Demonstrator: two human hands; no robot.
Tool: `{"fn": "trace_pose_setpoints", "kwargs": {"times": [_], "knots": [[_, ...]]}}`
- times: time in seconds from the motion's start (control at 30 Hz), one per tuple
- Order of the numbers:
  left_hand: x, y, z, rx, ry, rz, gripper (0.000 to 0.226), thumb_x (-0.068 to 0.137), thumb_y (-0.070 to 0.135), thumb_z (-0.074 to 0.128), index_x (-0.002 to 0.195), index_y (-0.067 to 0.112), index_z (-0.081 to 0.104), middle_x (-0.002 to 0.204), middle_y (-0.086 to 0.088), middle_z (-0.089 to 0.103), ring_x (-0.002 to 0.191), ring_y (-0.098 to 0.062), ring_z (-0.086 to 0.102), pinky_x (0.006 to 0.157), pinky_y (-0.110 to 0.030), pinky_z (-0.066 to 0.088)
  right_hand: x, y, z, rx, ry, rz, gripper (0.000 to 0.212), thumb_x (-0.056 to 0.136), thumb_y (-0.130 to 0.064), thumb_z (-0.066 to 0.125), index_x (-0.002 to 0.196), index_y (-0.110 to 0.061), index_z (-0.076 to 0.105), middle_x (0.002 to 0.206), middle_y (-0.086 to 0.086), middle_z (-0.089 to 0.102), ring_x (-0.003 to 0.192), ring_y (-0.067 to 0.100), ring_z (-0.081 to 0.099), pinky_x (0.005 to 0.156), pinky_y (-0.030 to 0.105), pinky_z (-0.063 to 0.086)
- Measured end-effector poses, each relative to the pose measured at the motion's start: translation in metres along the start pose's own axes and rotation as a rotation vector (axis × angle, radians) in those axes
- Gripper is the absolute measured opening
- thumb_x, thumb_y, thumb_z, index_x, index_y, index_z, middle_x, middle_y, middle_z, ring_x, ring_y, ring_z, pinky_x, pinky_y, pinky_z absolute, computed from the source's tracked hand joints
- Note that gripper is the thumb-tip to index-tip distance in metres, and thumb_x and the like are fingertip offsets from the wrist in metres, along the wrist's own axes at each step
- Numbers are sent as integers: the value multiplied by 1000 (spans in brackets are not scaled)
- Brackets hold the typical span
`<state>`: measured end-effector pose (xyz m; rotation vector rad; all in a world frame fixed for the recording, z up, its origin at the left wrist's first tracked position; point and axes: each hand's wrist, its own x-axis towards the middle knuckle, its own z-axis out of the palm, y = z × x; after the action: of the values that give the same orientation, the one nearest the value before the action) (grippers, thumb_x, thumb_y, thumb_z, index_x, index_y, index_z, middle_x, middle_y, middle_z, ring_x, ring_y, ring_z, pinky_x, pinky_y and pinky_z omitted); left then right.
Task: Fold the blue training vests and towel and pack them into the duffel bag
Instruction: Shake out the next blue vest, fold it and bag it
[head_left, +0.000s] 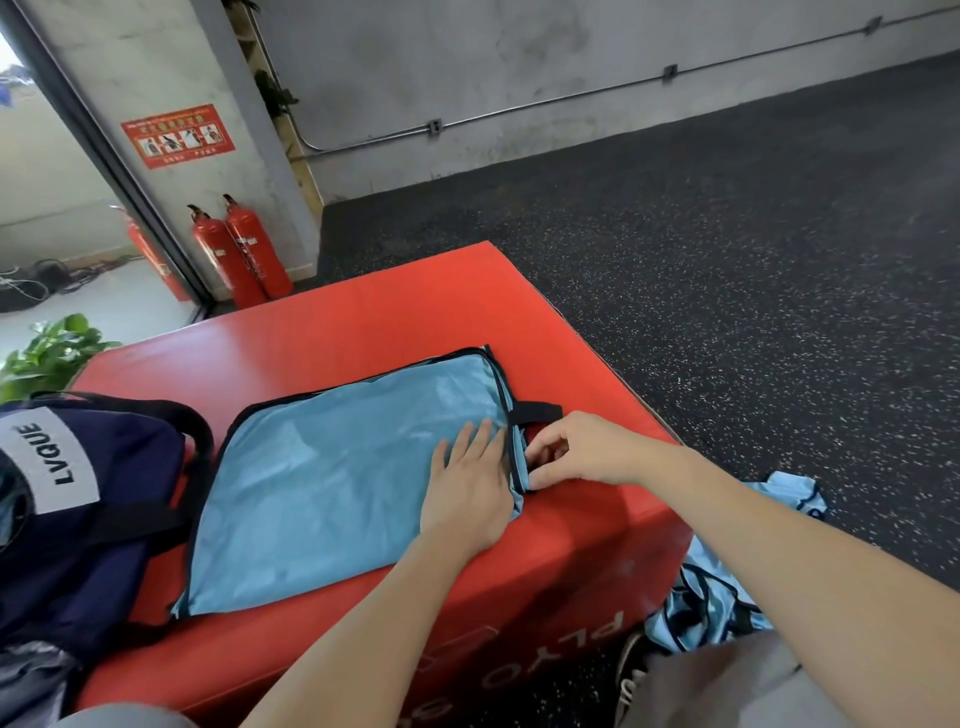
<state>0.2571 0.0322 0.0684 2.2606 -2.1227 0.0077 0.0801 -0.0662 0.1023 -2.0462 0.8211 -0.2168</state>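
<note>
A: 1 vest is lying flat on the red bench, folded over, black trim showing along its edges. Folding step is in progress, nothing from this piece is going into the bag yet.

B: Hands?

A: Left hand is pressing flat on the vest near its right edge, fingers straight, holding nothing. Right hand is closing its grip on the trim at that same edge, thumb and fingers pinching the layers just below the black strap loop.

B: Looks like it's squaring up the edge before the next fold?

A: That's my read. Next move is probably needing the right hand to lift that edge and carry it across toward the left while the left hand is pinning the middle, otherwise the slick fabric is likely sliding.

B: Bag?

A: Navy duffel bag is sitting at the bench's left end, just beside the vest, touching or nearly. Can't tell whether its opening is unzipped.

B: Rest of the pile?

A: More blue vests are bunched on the floor at the right, below the bench. Can't pick out the towel.
</note>
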Motion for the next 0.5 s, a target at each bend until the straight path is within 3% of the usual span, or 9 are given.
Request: {"fn": "trace_pose_setpoints", "kwargs": {"times": [0.2,0.37,0.5], "knots": [[0,1,1,-2,5,-4,70,100,34,41,160,20,8,168,2,7,155,-21,2,124,-47,9,1,-3,1,27,-10,0,15,79,-30,84,93,-32,81,72,-12,67,65,2,50,70,28,41],[1,0,4,14,2,-7,68,101,35,37,160,20,9,168,1,7,155,-22,3,124,-48,11,0,-5,0,60,-12,7,15,78,-21,85,91,-27,80,88,3,74,69,4,55,74,28,45],[2,0,4,21,2,-7,68,100,35,38,160,20,8,168,1,6,155,-22,2,124,-48,10,-1,-6,0,48,-48,6,18,81,-17,81,97,-23,76,69,-15,64,65,3,48,67,22,40]]}}
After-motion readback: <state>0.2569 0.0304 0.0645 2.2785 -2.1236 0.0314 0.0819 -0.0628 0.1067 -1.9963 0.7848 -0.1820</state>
